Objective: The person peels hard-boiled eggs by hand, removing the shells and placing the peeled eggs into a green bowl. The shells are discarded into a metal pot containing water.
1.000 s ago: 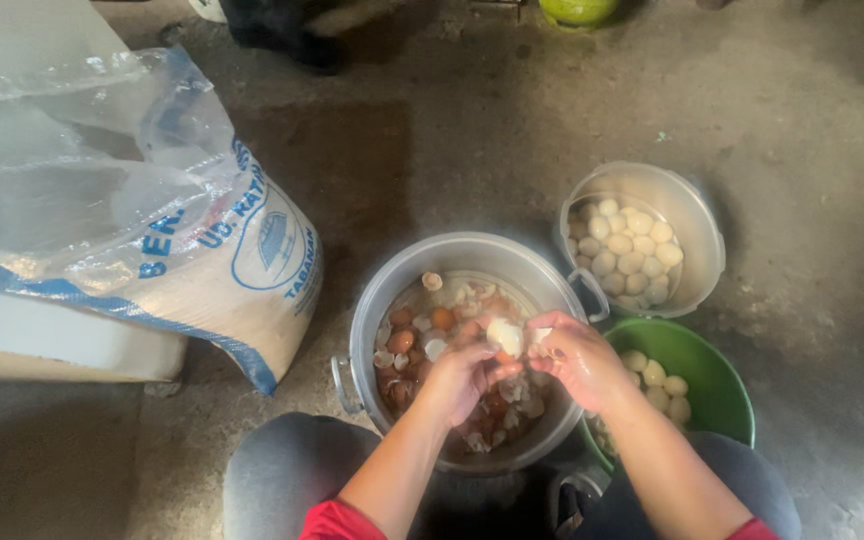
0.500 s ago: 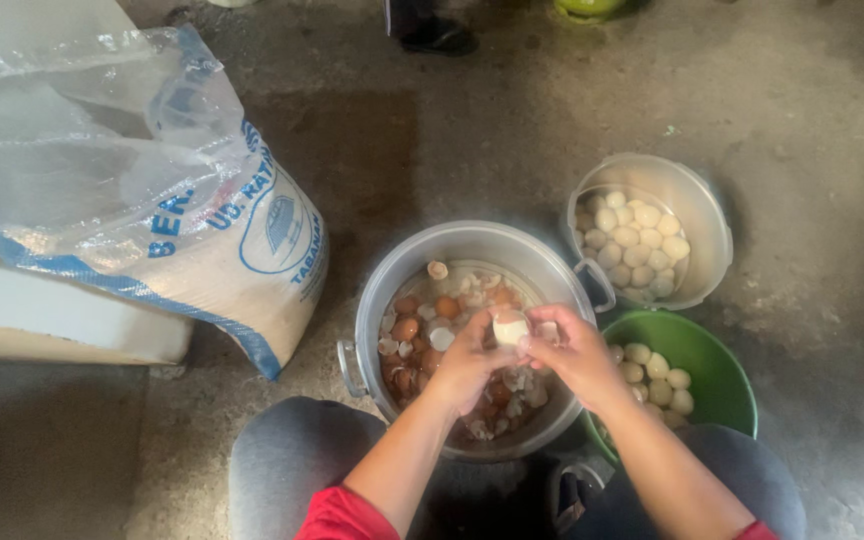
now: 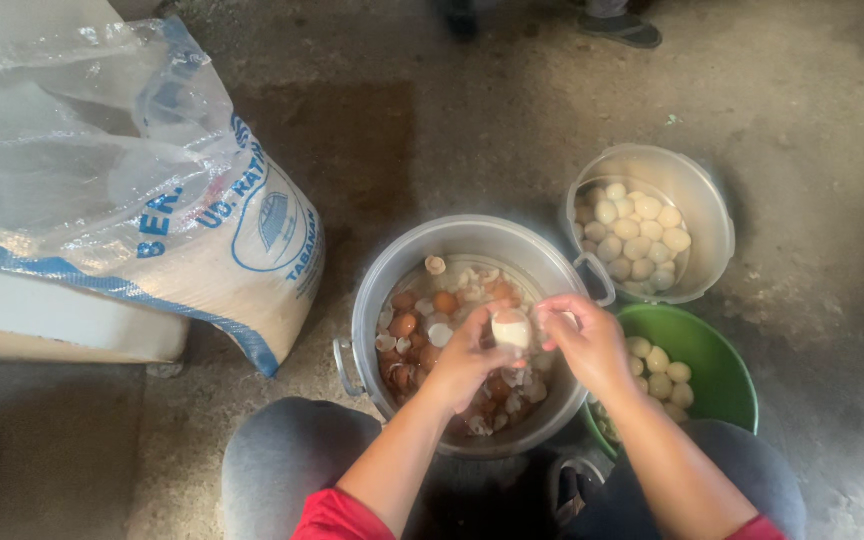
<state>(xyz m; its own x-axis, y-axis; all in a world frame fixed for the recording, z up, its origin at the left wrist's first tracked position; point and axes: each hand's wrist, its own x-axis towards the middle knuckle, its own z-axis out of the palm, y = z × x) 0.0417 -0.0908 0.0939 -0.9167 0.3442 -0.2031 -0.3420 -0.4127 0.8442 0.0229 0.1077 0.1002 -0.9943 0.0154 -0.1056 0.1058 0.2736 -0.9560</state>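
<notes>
Both forearms reach in from below, meeting over the big metal pot [image 3: 472,250]. The left hand [image 3: 467,360] is curled up, fingers closed around a pale egg [image 3: 511,329] held above the shells. The right hand [image 3: 582,340] sits just beside it, fingertips pinched together; what they pinch, I cannot tell. Three vessels: that pot, one metal bowl [image 3: 707,210] of peeled eggs, one green bowl [image 3: 727,375]. One printed sack [image 3: 202,240] stands left.

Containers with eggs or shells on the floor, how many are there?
3: a large metal pot with shells under the hands, a smaller metal pot of peeled eggs at upper right, and a green bowl beside the right hand.
</notes>
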